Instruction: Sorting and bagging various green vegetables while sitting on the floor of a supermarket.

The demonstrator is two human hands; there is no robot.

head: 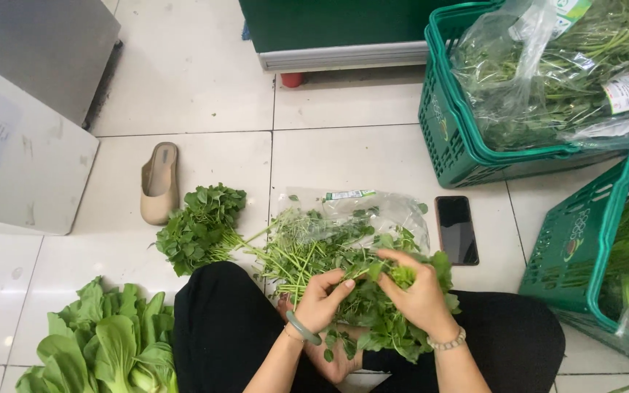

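I sit on the tiled floor with a loose heap of small-leaved green herbs [307,251] spread in front of my knees. My left hand [319,300], with a pale green bangle on the wrist, pinches stems from that heap. My right hand [418,291], wearing a bead bracelet, closes around a leafy bunch of the same herbs [387,327] held over my lap. A clear plastic bag [384,211] lies under the far side of the heap.
A tidy bunch of the herbs [202,227] lies to the left, beside a beige slipper [159,182]. Bok choy [103,346] sits at bottom left. A black phone [456,229] lies to the right. Two green baskets [460,138] [584,247] hold bagged greens.
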